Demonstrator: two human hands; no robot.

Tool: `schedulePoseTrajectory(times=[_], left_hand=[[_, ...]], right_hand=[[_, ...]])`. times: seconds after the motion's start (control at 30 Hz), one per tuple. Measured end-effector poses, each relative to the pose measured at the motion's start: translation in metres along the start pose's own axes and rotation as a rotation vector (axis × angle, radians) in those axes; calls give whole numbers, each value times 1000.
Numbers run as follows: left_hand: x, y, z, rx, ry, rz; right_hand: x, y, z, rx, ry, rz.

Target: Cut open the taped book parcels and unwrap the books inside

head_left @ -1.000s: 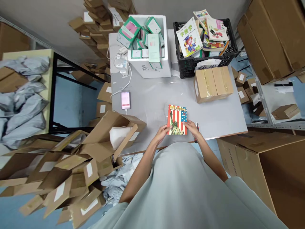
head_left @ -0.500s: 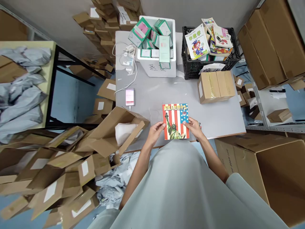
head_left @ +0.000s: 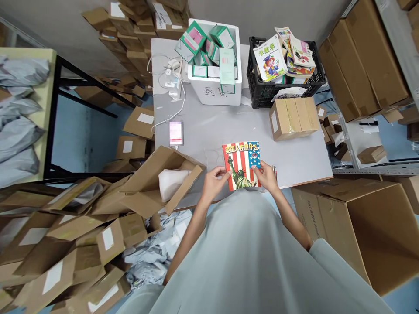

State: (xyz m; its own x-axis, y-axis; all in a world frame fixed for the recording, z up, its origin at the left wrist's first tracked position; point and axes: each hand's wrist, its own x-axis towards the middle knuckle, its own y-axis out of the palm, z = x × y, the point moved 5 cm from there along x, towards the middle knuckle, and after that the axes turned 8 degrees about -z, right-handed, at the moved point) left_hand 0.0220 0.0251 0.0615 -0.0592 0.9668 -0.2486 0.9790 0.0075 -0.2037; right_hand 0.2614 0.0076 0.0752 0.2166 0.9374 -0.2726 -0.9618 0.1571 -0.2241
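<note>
I hold a book (head_left: 241,163) with a flag and statue on its cover, above the near edge of the grey table (head_left: 294,161). My left hand (head_left: 214,181) grips its lower left edge, fingers closed on it. My right hand (head_left: 267,176) grips its lower right edge the same way. The cover faces up toward me. A small dark and red object (head_left: 274,171) lies on the table just right of my right hand.
An open cardboard box with white padding (head_left: 170,181) sits at the table's left. A taped carton (head_left: 294,117), a white foam box of green packets (head_left: 212,61), a black crate of books (head_left: 284,65) and a charging phone (head_left: 176,132) stand further back. Cartons crowd both sides.
The book has come closer to my body and a little left, still held in both hands. The view has shifted slightly.
</note>
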Motion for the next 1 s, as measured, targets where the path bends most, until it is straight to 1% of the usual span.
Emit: schedulePoseTrajectory(times=[0.07,0.1,0.13,0.17,0.23,0.3,0.37,0.43,0.47,0.5,0.53,0.63,0.73,0.77,0.8,0.87,0.9,0.93,0.97,1.0], left_hand=[[-2,-2,-9,71,46,-67],[-3,-4,-13,81,49,-88],[-3,-6,-15,67,35,-91],[-2,-8,-16,30,5,-76],[-1,-12,-17,-87,-81,4],[-2,-16,-17,-222,-168,108],[-6,-17,-18,-338,-236,211],[-12,-15,-18,-422,-292,303],[-13,-13,-18,-445,-312,327],[-14,-12,-16,-452,-319,327],[-13,-11,-13,-439,-313,302],[-3,-11,-2,-321,-246,156],[4,-10,6,-174,-154,-25],[4,-8,6,-150,-124,-56],[2,-3,4,-150,-100,-48],[-5,13,-5,-219,-77,66],[-10,21,-10,-272,-73,128],[-14,27,-16,-321,-67,161],[-17,31,-22,-358,-59,156],[-18,33,-26,-380,-52,119]], right_hand=[[-4,-1,7,-151,-32,-77],[-6,-1,10,-180,-37,-97],[-7,-1,14,-162,-35,-99],[-8,-1,17,-98,-26,-84],[-9,0,22,98,20,-4],[-11,2,24,279,104,104],[-13,5,25,411,205,197],[-16,7,24,502,279,246],[-17,8,24,528,301,253],[-17,9,23,539,313,247],[-17,10,23,536,315,231],[-14,9,23,469,279,134],[-11,9,25,364,190,28],[-12,11,26,319,151,7],[-14,14,28,263,106,-6],[-20,20,34,86,-1,-19],[-25,25,39,-36,-66,-19],[-31,30,43,-169,-136,-16],[-37,36,48,-305,-205,-6],[-42,42,52,-436,-267,10]])
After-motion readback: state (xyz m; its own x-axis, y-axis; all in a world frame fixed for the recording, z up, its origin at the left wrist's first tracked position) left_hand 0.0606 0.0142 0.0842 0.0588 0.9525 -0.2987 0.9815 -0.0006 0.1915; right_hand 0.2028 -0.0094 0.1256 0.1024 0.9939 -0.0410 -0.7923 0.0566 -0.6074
